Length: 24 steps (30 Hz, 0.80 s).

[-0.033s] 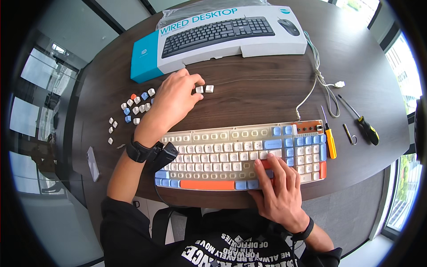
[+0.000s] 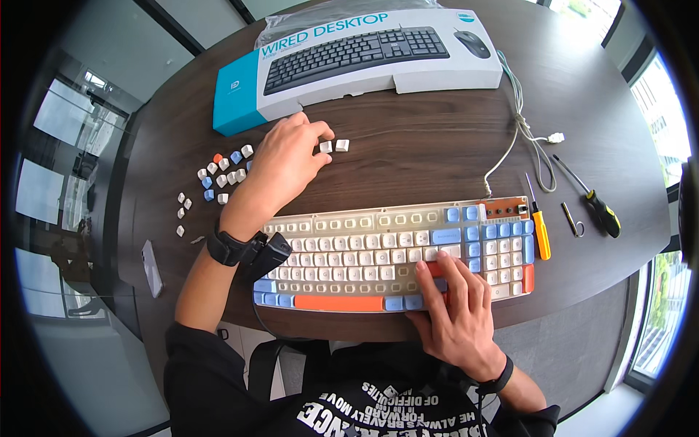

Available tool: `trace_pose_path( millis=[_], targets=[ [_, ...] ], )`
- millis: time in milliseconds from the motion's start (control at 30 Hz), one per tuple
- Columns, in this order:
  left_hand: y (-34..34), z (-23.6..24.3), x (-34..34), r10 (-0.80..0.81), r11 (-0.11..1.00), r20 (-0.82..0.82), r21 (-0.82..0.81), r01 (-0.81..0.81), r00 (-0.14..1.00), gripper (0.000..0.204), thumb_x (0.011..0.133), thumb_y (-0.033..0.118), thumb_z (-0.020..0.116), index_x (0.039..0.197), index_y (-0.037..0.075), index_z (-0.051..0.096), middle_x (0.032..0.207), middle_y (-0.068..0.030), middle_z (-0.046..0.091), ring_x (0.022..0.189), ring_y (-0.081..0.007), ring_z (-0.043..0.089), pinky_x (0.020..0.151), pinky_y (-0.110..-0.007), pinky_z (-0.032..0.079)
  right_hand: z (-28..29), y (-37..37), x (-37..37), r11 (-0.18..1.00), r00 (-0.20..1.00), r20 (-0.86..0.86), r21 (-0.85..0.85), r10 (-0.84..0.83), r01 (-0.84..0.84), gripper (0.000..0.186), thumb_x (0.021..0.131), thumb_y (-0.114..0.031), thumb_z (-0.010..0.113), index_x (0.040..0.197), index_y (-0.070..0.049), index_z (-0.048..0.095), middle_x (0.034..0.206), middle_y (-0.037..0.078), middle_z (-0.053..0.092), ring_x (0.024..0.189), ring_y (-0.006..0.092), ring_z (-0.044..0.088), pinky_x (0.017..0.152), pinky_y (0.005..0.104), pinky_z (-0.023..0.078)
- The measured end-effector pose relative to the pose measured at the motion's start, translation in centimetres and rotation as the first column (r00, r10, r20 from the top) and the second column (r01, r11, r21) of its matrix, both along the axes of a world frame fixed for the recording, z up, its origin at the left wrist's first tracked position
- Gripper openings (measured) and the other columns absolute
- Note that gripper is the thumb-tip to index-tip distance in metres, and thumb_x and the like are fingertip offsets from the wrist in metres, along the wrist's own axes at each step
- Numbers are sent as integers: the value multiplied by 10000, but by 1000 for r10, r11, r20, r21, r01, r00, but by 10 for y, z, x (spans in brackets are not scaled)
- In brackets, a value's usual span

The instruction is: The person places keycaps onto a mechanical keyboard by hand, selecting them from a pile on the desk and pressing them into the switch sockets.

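Observation:
My left hand [image 2: 289, 156] reaches over the loose keycaps at the upper middle, its thumb and forefinger curled round a white keycap [image 2: 325, 146]; another white keycap [image 2: 342, 146] lies just right of it. Left of this hand sit several white, blue and orange keycaps [image 2: 236, 157]. My right hand [image 2: 455, 313] lies open with spread fingers on the right part of a white, blue and orange keyboard [image 2: 338, 303], which shows rows of bare switch sockets along its top and lower part. A black device [image 2: 269, 255] is strapped at my left wrist, hiding part of the keyboard.
A white-and-teal keyboard box [image 2: 237, 91] lies at the back with plastic wrap. A coiled cable [image 2: 519, 116], yellow screwdriver [image 2: 540, 234], black-and-yellow screwdriver [image 2: 602, 214] and small metal tool [image 2: 571, 218] are at the right; a pale flat object [image 2: 151, 268] lies at the left edge.

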<state>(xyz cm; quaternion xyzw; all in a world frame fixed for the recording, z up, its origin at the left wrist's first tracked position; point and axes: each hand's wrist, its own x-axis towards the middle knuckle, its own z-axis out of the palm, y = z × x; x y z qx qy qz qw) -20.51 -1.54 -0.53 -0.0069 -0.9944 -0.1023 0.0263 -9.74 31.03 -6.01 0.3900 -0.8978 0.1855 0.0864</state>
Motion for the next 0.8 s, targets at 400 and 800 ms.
trace_pose_path(
  millis=[400,800],
  targets=[
    [-5,-18,-10,-130,989,-74,56,134,989,185,878,142,795,1028,56,730,905,-88,590,955,-290,616,873,-419,492,-1,0,3,1000,1000,2,24,-7,6,752,870,-352,792,1537,-106,546,1563,229,479,1338,340,534,1061,448,441],
    [5,-12,-9,-142,984,-106,89,152,984,238,870,164,816,1057,52,721,921,-76,629,953,-268,632,851,-397,515,-1,-2,0,1000,1000,-13,-1,-7,7,748,859,-326,798,1526,-93,554,1563,236,473,1345,347,530,1060,453,440]
  ],
)
